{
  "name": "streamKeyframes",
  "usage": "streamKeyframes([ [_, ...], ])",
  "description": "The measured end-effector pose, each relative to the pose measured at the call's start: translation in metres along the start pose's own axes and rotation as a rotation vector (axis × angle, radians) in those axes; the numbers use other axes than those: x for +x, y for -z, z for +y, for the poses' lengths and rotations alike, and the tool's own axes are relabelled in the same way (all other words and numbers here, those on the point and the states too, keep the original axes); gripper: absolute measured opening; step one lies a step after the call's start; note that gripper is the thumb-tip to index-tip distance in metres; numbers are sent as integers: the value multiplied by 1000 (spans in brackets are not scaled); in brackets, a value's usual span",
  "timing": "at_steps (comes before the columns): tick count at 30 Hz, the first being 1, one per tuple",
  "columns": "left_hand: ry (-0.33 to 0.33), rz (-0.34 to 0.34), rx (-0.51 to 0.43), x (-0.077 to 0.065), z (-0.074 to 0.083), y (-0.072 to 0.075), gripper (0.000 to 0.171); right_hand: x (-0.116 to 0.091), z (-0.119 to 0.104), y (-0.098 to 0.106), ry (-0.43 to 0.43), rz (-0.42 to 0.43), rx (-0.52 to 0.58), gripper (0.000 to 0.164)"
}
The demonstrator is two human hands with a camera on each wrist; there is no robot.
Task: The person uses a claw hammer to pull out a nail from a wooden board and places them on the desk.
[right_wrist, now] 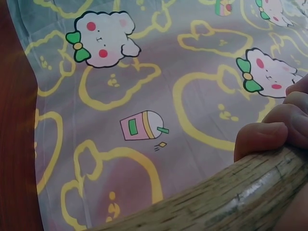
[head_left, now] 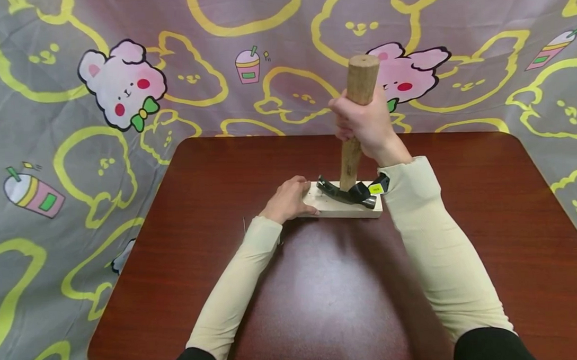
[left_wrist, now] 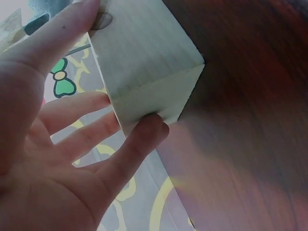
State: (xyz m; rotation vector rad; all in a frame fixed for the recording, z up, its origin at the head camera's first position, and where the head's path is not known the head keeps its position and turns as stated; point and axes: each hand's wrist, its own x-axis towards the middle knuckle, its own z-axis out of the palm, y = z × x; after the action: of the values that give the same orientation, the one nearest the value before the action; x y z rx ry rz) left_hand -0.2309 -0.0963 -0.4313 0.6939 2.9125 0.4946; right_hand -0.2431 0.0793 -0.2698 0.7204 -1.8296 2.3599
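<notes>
My right hand [head_left: 365,121] grips the wooden handle of a claw hammer [head_left: 350,162], well up the shaft. The handle stands nearly upright, and the dark metal head lies low over a pale wooden block [head_left: 339,212], claw toward the left. In the right wrist view, fingers [right_wrist: 262,137] wrap the handle [right_wrist: 231,202]. My left hand [head_left: 289,200] holds the block's left end. The left wrist view shows its thumb along one side of the block [left_wrist: 149,53] and fingertips against the end face. Small dark marks dot the block's top; whether a nail is under the claw is hidden.
The block lies on a reddish-brown table [head_left: 202,177] with rounded corners. A thin metal piece [head_left: 244,224] lies beside the left sleeve, partly hidden by it. A patterned cloth [head_left: 284,53] hangs behind the table's far edge and along its sides.
</notes>
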Motion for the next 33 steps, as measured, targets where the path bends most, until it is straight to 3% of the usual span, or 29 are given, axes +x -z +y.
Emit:
streamKeyframes([
  [10, -117, -3, 39, 1, -2, 0, 48, -3, -2, 3, 0, 11, 12, 31],
  [23, -50, -55, 86, 0, 6, 4, 58, -7, -1, 6, 24, 67, 41, 29],
  [33, -62, -48, 116, 0, 5, 2, 62, -11, -1, 6, 63, 90, 43, 29],
])
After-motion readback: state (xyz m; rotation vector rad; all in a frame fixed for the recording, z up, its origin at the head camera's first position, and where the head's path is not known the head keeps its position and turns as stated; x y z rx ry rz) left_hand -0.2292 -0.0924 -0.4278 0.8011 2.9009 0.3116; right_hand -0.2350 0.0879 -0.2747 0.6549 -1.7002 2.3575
